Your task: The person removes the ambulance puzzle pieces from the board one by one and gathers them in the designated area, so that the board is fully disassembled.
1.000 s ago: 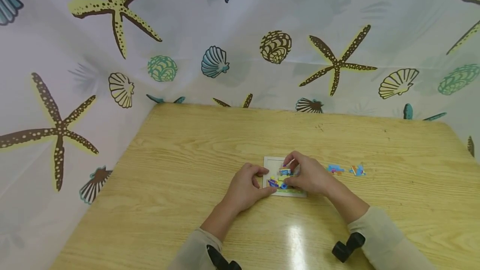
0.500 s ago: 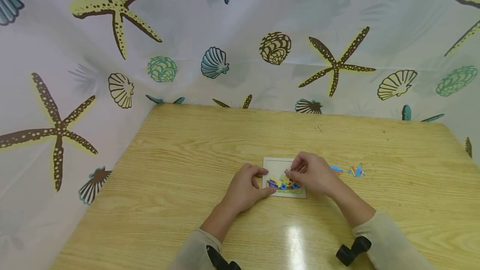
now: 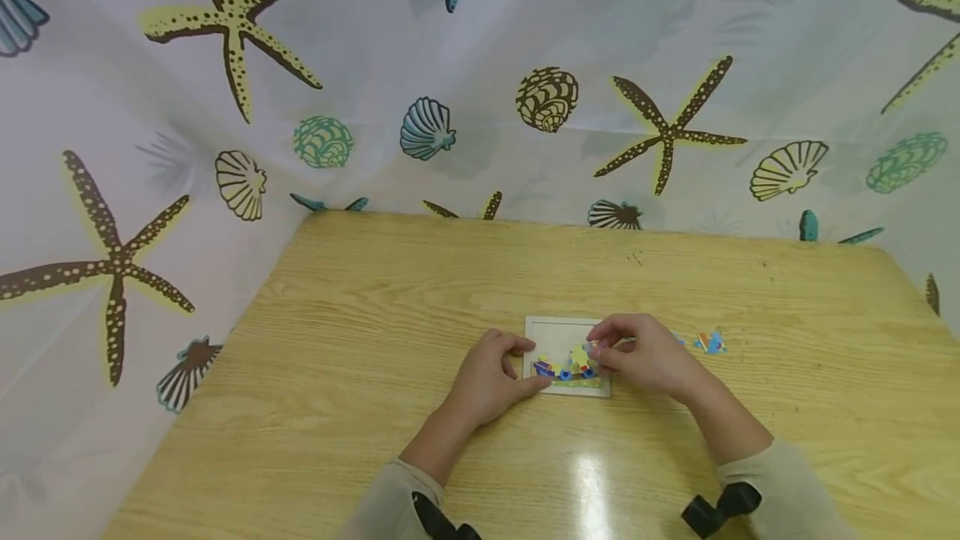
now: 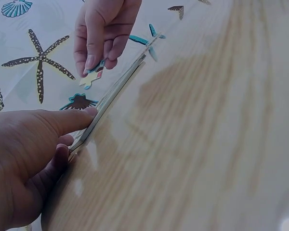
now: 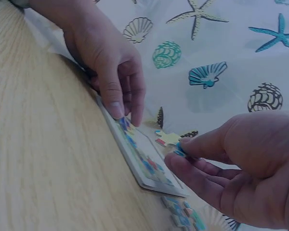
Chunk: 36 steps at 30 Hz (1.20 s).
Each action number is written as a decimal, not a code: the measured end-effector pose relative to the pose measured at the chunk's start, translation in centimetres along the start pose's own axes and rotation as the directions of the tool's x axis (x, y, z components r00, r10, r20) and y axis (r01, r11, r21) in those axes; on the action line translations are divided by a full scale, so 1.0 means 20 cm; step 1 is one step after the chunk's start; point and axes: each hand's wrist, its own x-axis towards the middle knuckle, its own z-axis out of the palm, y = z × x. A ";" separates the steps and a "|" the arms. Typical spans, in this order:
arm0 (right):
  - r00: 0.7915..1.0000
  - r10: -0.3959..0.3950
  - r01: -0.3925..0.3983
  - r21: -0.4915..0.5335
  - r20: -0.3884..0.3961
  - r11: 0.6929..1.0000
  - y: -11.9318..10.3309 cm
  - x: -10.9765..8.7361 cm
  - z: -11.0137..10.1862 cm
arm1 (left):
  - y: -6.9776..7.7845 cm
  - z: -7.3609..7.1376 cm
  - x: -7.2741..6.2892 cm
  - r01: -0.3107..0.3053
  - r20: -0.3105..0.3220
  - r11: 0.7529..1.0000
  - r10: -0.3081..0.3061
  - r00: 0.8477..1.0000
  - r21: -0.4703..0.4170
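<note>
A small jigsaw puzzle board [image 3: 555, 332] with a pale frame lies on the wooden table, its lower part filled with colourful pieces. My left hand [image 3: 491, 377] holds the board's left side, thumb near the bottom edge and a fingertip higher up the frame. Between thumb and fingers, my right hand [image 3: 648, 352] pinches a puzzle piece [image 5: 169, 138] over the board's right side. That piece shows pale yellow with blue and red parts in the left wrist view. Part of the board's right side is hidden behind the right hand in the head view.
Loose puzzle pieces [image 3: 711, 342] lie on the table [image 3: 390, 290] right of the board, partly covered by the right hand. A white cloth [image 3: 480, 157] printed with starfish and shells hangs behind and to the left of the table.
My right hand has moved right across the board, still pinching a piece, uncovering more of the assembled picture. The left hand stays at the board's left side.
</note>
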 end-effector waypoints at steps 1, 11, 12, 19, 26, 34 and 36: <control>1.000 0.008 -0.008 0.004 0.006 1.000 0.00 -0.01 -0.01 | 0.00 0.00 0.00 0.001 -0.001 1.000 -0.001 1.000 0.000; 0.995 0.037 -0.044 0.081 0.094 0.996 0.00 -0.06 -0.11 | -0.02 0.01 0.01 -0.001 0.009 1.000 0.001 1.000 0.023; 0.994 0.040 -0.048 0.073 0.100 0.996 0.00 -0.06 -0.12 | -0.02 0.01 0.01 0.000 0.008 1.000 0.000 1.000 0.025; 0.989 0.087 -0.088 0.002 0.121 0.996 0.04 -0.09 -0.20 | -0.02 0.02 0.01 0.010 0.010 0.999 -0.010 1.000 0.032; 0.989 0.115 -0.109 -0.059 0.096 0.992 0.05 -0.11 -0.31 | -0.01 0.03 0.01 0.012 0.001 1.000 -0.012 1.000 0.023; 0.981 0.159 -0.146 -0.110 0.113 0.983 0.07 -0.12 -0.36 | 0.00 0.02 0.02 0.022 0.006 0.999 -0.022 1.000 0.030; 0.980 0.168 -0.154 -0.126 0.110 0.980 0.08 -0.12 -0.37 | 0.00 0.02 0.02 0.025 0.006 0.999 -0.025 1.000 0.029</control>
